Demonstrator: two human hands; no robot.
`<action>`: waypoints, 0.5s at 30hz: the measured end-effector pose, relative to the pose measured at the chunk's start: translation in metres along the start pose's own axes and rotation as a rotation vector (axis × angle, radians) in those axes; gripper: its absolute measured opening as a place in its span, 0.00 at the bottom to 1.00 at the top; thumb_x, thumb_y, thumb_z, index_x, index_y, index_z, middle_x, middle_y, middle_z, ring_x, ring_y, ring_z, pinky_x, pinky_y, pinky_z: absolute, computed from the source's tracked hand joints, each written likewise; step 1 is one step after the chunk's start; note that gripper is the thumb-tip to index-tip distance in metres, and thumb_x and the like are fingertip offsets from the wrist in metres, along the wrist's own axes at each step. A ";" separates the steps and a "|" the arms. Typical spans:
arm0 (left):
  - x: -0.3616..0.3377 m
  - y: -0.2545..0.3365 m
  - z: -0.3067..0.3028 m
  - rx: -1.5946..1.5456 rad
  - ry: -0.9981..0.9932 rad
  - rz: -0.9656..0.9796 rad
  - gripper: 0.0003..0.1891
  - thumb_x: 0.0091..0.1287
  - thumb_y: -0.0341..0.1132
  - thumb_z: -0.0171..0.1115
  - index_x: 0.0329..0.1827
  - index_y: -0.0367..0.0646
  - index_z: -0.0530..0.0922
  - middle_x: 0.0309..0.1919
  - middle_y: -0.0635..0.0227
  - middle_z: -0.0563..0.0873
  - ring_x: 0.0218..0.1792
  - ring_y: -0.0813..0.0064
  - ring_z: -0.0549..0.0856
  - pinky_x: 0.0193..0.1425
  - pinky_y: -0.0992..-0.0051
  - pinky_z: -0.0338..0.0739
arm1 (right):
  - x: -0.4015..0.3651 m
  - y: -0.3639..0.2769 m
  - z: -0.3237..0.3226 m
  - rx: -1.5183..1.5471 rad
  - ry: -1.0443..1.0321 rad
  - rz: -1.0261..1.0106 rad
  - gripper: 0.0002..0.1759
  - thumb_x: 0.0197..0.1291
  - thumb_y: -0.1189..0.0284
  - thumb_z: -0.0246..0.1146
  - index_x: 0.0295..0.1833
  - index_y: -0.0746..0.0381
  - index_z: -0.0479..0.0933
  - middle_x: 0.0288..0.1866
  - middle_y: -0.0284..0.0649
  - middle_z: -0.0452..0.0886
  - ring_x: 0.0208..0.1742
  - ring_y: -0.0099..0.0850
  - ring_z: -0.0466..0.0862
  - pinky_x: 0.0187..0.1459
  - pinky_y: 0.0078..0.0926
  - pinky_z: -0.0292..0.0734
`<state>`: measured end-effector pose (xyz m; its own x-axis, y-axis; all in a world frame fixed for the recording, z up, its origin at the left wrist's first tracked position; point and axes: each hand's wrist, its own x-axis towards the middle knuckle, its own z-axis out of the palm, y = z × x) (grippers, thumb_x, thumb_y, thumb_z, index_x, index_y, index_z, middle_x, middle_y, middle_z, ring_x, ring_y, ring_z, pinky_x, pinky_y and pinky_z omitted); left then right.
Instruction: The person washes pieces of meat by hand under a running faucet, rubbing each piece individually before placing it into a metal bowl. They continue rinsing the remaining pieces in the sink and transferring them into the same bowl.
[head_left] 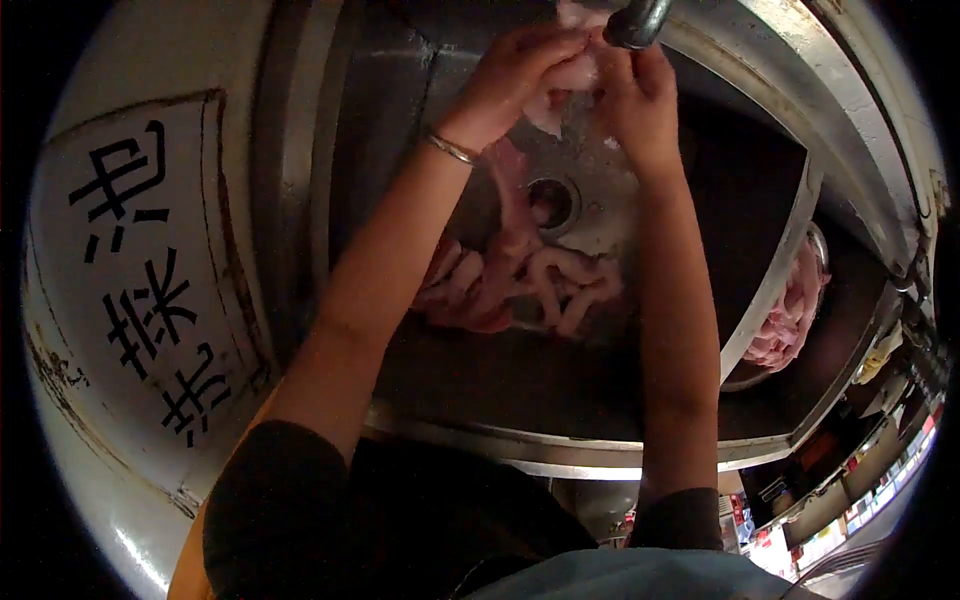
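Both my hands are over the far part of a metal sink [390,400], just below the faucet [636,24]. My left hand [520,78], with a bracelet at the wrist, has its fingers closed on a pale pink piece of meat [572,72]. On the other side of that piece, my right hand [642,98] has bent fingers gripping it too. A long strip of raw meat [516,215] lies beside the drain [551,203]. Nearer to me, pale folded pieces [570,285] rest on the sink bottom.
A divider [770,270] separates the sink from a second basin on the right, where a round bowl holds more raw meat [795,315]. A sign with black writing [145,270] is on the left. Cluttered shelves show at the lower right.
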<state>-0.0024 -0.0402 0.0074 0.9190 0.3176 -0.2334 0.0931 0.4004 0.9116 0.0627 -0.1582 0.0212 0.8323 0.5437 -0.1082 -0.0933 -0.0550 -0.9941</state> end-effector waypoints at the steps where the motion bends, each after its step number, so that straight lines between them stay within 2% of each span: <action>1: -0.001 0.002 -0.001 -0.109 -0.066 -0.065 0.10 0.59 0.39 0.57 0.39 0.43 0.76 0.29 0.75 0.78 0.28 0.84 0.76 0.27 0.81 0.70 | 0.000 0.001 -0.001 0.051 0.078 0.000 0.08 0.59 0.67 0.54 0.37 0.60 0.71 0.21 0.28 0.72 0.19 0.15 0.68 0.17 0.14 0.60; 2: -0.003 0.003 -0.002 -0.218 -0.132 -0.132 0.11 0.58 0.40 0.59 0.40 0.46 0.76 0.31 0.76 0.78 0.29 0.84 0.76 0.30 0.81 0.71 | -0.001 -0.005 -0.002 0.126 0.040 0.049 0.06 0.59 0.70 0.53 0.37 0.61 0.72 0.26 0.32 0.74 0.25 0.20 0.73 0.23 0.16 0.66; 3: -0.004 0.001 -0.005 -0.217 -0.132 -0.135 0.11 0.58 0.40 0.59 0.40 0.46 0.76 0.31 0.76 0.78 0.29 0.84 0.76 0.30 0.81 0.71 | -0.003 -0.010 0.001 0.127 0.042 0.051 0.06 0.59 0.70 0.53 0.37 0.61 0.72 0.26 0.32 0.74 0.25 0.20 0.73 0.23 0.16 0.66; 5: -0.006 -0.007 -0.009 -0.095 -0.115 -0.039 0.09 0.60 0.38 0.58 0.38 0.45 0.76 0.32 0.76 0.78 0.28 0.84 0.75 0.30 0.81 0.71 | -0.007 -0.019 0.008 -0.042 0.009 -0.099 0.06 0.60 0.77 0.51 0.43 0.63 0.69 0.34 0.34 0.74 0.36 0.22 0.74 0.38 0.20 0.70; 6: -0.007 -0.010 -0.010 -0.096 -0.117 -0.043 0.09 0.60 0.38 0.58 0.38 0.45 0.76 0.32 0.76 0.78 0.28 0.84 0.75 0.30 0.81 0.71 | -0.005 -0.020 0.006 -0.043 0.012 -0.096 0.06 0.60 0.77 0.51 0.43 0.63 0.69 0.34 0.34 0.74 0.36 0.22 0.74 0.38 0.20 0.70; 8: -0.009 -0.014 -0.013 0.082 -0.175 0.061 0.09 0.61 0.39 0.57 0.37 0.43 0.75 0.33 0.75 0.78 0.28 0.84 0.75 0.30 0.80 0.72 | -0.001 -0.019 0.004 -0.275 -0.006 -0.289 0.08 0.58 0.78 0.53 0.44 0.65 0.68 0.35 0.37 0.73 0.37 0.24 0.75 0.37 0.22 0.71; 9: -0.008 -0.015 -0.015 0.082 -0.178 0.058 0.09 0.61 0.39 0.57 0.37 0.43 0.75 0.33 0.75 0.78 0.28 0.84 0.75 0.30 0.80 0.72 | 0.001 -0.016 0.002 -0.275 -0.003 -0.287 0.08 0.58 0.78 0.53 0.44 0.65 0.68 0.35 0.37 0.73 0.37 0.24 0.75 0.37 0.22 0.71; 11: -0.008 -0.013 -0.017 0.217 -0.291 0.063 0.14 0.63 0.38 0.54 0.46 0.39 0.72 0.29 0.72 0.78 0.28 0.85 0.76 0.29 0.82 0.70 | 0.004 -0.016 0.000 0.042 -0.143 0.064 0.09 0.56 0.77 0.55 0.43 0.67 0.68 0.35 0.38 0.74 0.35 0.24 0.75 0.34 0.23 0.71; 12: -0.010 -0.011 -0.018 0.216 -0.291 0.063 0.14 0.63 0.38 0.54 0.46 0.39 0.72 0.29 0.72 0.78 0.28 0.85 0.76 0.29 0.82 0.70 | 0.004 -0.021 0.004 0.041 -0.143 0.064 0.09 0.56 0.77 0.55 0.43 0.67 0.68 0.35 0.38 0.74 0.35 0.24 0.75 0.34 0.23 0.71; 14: -0.014 -0.007 -0.021 0.296 -0.274 0.008 0.13 0.64 0.35 0.53 0.48 0.38 0.72 0.31 0.72 0.78 0.30 0.84 0.76 0.32 0.82 0.71 | 0.007 -0.031 0.013 0.171 -0.032 -0.209 0.10 0.55 0.75 0.58 0.41 0.67 0.69 0.32 0.36 0.75 0.31 0.22 0.75 0.30 0.23 0.71; 15: -0.014 -0.008 -0.022 0.295 -0.272 0.010 0.13 0.64 0.35 0.53 0.48 0.38 0.72 0.31 0.72 0.78 0.30 0.84 0.76 0.32 0.82 0.71 | 0.008 -0.029 0.011 0.171 -0.035 -0.209 0.10 0.55 0.75 0.58 0.41 0.67 0.69 0.32 0.36 0.75 0.31 0.22 0.75 0.30 0.23 0.71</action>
<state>-0.0244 -0.0288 -0.0040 0.9846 0.0652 -0.1625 0.1538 0.1215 0.9806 0.0663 -0.1429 0.0495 0.8241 0.5571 0.1028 -0.0145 0.2021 -0.9793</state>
